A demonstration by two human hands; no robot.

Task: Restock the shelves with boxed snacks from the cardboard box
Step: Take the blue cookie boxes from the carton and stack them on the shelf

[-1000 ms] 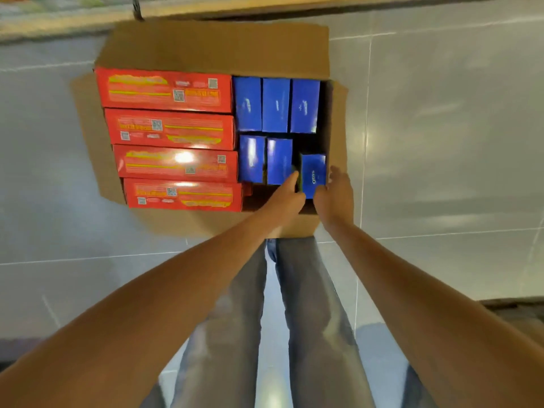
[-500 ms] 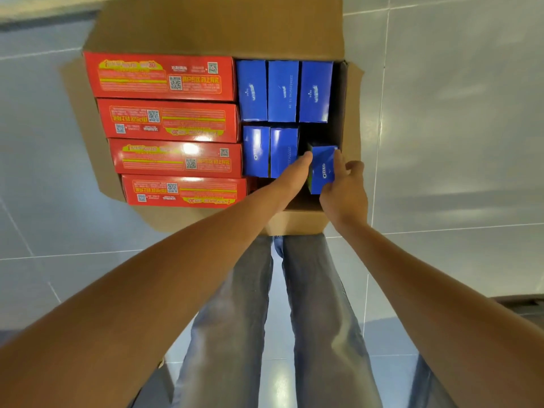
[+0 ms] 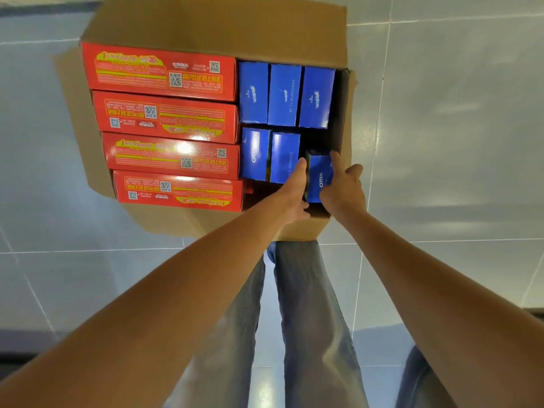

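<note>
Carton (image 3: 206,23), flaps open, on tiled floor (image 3: 456,142). Contents: four red boxes (image 3: 164,113) stacked flat at 9 o'clock; five blue boxes (image 3: 284,95) upright at 1 o'clock, three far, two near. Sixth blue box (image 3: 319,178), tilted, at the carton's 4 o'clock corner, pressed between left hand (image 3: 294,192) and right hand (image 3: 343,189), fingers against its sides.

Both arms reach straight down. The left hand (image 3: 295,192) and right hand (image 3: 343,188) press inward, palms facing, fingers extended.
</note>
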